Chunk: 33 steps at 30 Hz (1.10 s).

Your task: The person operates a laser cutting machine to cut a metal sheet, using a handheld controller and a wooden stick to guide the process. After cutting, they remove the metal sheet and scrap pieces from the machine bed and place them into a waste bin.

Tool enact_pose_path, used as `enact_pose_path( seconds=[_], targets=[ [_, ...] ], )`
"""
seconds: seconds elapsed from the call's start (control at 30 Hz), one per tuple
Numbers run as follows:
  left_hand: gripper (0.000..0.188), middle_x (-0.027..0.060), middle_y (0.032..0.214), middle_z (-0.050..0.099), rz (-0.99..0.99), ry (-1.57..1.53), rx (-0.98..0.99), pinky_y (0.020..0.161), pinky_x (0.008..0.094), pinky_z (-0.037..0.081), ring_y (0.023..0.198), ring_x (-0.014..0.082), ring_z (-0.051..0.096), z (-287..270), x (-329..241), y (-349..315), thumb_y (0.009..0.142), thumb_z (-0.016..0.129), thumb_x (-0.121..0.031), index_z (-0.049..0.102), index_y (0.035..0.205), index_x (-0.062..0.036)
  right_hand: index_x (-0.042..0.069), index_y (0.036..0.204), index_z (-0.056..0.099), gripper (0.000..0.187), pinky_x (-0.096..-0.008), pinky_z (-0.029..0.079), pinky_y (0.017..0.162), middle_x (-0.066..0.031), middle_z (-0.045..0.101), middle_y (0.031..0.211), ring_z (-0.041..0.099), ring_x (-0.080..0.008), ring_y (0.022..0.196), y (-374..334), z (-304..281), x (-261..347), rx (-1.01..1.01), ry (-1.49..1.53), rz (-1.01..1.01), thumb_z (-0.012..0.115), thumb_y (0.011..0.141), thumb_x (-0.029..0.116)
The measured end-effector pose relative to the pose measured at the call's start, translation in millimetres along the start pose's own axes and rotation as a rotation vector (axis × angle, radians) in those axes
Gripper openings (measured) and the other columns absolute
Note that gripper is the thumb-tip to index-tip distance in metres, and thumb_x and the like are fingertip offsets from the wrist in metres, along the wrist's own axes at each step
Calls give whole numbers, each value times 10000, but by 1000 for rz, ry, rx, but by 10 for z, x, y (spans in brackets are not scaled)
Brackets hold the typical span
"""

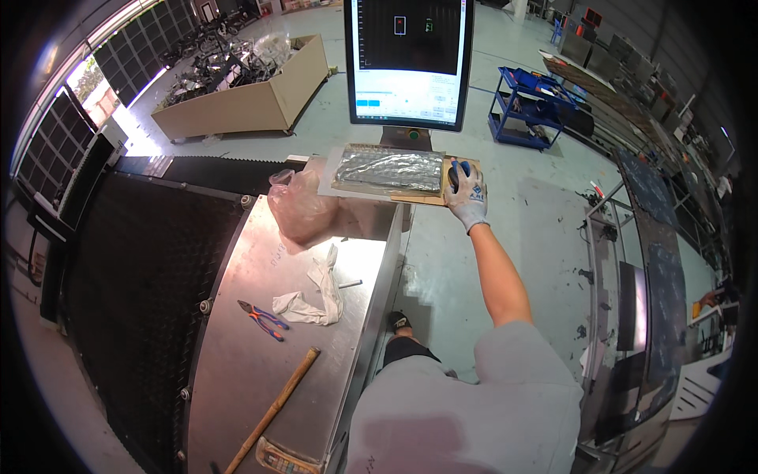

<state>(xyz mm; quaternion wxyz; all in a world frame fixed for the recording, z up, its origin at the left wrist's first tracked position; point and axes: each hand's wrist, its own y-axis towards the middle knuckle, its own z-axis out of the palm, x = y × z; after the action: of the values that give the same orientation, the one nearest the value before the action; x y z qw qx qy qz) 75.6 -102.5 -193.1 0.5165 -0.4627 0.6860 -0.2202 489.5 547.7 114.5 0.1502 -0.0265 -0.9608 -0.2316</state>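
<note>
My right hand (469, 201), in a pale glove with blue fingertips, reaches forward and curls over a dark computer mouse (452, 177). The mouse rests on a piece of brown board (430, 199), and the hand partly covers it. Left of it lies a keyboard (387, 169) wrapped in clear, shiny plastic. Behind them a tall monitor (407, 99) is lit, with a black drawing area above a pale panel. A green button (414, 135) sits below the screen. My left hand is out of the picture.
On the metal cabinet top (225, 363) lie pliers (264, 320), a white rag (312, 300), a pinkish plastic bag (300, 207), a wooden handle (276, 407) and a plastic-wrapped keypad (288, 458). A black machine bed (134, 292) stands left, a scrap bin (237, 114) beyond, a blue cart (525, 110) right.
</note>
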Motion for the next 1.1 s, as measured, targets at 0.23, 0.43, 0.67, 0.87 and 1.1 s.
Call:
enact_pose_path(
  seconds=[0.23, 0.43, 0.67, 0.87, 1.1],
  targets=[
    [450, 227, 923, 754, 123, 290, 107, 817, 491, 555, 872, 414, 711, -433, -194, -302, 1034, 702, -462, 771, 1030, -17, 234, 1623, 514, 724, -526, 442, 1217, -154, 584, 1538, 514, -390, 1451, -10, 4, -33, 24, 33, 17, 666, 917, 284],
    [465, 278, 1024, 752, 263, 641, -43, 870, 541, 554, 982, 539, 674, -649, -1842, -1046, 1022, 687, -528, 790, 1092, -80, 223, 1650, 479, 733, -543, 426, 1218, -163, 541, 1570, 478, -386, 1481, -54, 17, -39, 21, 1, -10, 652, 942, 304],
    [303, 85, 949, 746, 771, -182, 174, 771, 299, 553, 821, 133, 668, -647, -3846, -2140, 1045, 704, -122, 742, 1312, 17, 194, 1622, 522, 711, -536, 441, 1201, -168, 540, 1558, 511, -387, 1444, -29, -24, -27, 28, 1, -3, 676, 939, 316],
    [369, 127, 846, 723, 1566, -453, 431, 710, 390, 596, 695, 301, 699, -775, -4671, -3189, 899, 877, -265, 766, 1050, 53, 224, 1584, 583, 672, -540, 454, 1193, -197, 533, 1552, 528, -402, 1413, -31, 52, -23, -39, 18, 27, 674, 920, 275],
    [412, 149, 857, 741, 1693, -453, 816, 701, 409, 605, 696, 328, 710, -758, -5205, -3463, 888, 889, -333, 757, 967, 49, 193, 1609, 547, 684, -542, 432, 1213, -192, 530, 1548, 472, -384, 1484, 7, 73, -78, 55, -18, 3, 662, 942, 295]
  ],
)
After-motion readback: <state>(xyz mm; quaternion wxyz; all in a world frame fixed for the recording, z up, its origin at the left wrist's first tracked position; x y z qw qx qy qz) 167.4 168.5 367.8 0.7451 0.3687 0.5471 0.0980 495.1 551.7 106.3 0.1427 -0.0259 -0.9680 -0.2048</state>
